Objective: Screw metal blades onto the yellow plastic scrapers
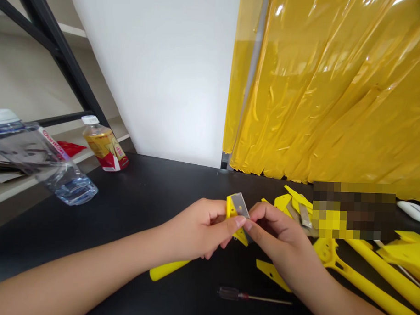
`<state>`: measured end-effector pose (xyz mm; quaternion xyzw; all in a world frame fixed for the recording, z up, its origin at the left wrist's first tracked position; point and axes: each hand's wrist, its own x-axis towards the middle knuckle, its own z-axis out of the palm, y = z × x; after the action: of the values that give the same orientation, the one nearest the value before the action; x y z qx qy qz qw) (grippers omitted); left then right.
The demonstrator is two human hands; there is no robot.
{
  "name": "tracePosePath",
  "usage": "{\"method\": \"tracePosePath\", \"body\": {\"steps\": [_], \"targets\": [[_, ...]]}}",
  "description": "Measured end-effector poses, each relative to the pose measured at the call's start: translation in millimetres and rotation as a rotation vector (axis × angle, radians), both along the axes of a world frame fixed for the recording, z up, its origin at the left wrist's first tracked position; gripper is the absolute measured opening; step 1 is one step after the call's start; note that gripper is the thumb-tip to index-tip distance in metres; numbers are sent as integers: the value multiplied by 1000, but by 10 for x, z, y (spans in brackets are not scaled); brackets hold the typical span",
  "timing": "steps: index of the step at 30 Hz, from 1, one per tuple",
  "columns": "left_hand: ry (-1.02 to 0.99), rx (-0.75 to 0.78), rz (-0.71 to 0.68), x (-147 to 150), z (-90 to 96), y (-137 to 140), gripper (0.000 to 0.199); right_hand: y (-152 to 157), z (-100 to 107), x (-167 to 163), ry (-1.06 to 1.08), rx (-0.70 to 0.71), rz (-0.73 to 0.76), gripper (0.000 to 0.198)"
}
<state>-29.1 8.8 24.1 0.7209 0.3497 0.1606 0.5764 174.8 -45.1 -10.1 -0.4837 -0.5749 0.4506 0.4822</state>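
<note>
Over the black table, my left hand (212,226) is closed around a yellow plastic scraper head (240,236), its thumb pressing on the front. A flat grey metal blade (240,205) lies against the yellow plastic. My right hand (279,231) pinches the blade's right edge between thumb and fingers, close to the left thumb. From beneath my left hand a yellow handle (170,269) sticks out; whether it joins the head is hidden. Below the hands lies a screwdriver (231,294) with a clear handle. A loose yellow plate (272,274) sits partly behind my right wrist.
Several yellow scraper parts (408,254) and long handles (374,292) are heaped at the right, partly behind a pixelated patch. Two bottles, a clear one (74,185) and a labelled one (105,147), stand left. A white panel (171,82) and yellow film (329,97) border the back.
</note>
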Motion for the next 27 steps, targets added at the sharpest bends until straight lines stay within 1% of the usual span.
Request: {"method": "tracePosePath", "body": {"steps": [3,6,8,11,12,14,18,21,24,27], "targets": [[-12,-62,28,21,5,9,46,-12,61,-9,-84,-13,11,31],[-60,-113,74,49,-16,55,45,5,185,49,-271,-32,26,32],[-88,-130,111,61,-34,100,46,8,282,113,-487,-51,18,31],[-116,-150,165,67,-45,158,46,-42,396,222,-889,-104,20,24],[-121,-154,176,68,-45,170,46,-74,420,260,-992,-119,41,22],[-126,-160,188,68,-42,183,46,-149,451,341,-1113,-129,94,20],[-132,-165,167,63,-57,185,44,-281,490,471,-1216,-106,177,14],[-106,-146,158,57,-85,187,43,-324,515,486,-1260,-99,213,17],[-97,-139,158,57,-109,189,42,-329,511,458,-1244,-111,267,20],[-114,-159,160,62,-122,188,43,-290,475,442,-1166,-100,291,17]]}}
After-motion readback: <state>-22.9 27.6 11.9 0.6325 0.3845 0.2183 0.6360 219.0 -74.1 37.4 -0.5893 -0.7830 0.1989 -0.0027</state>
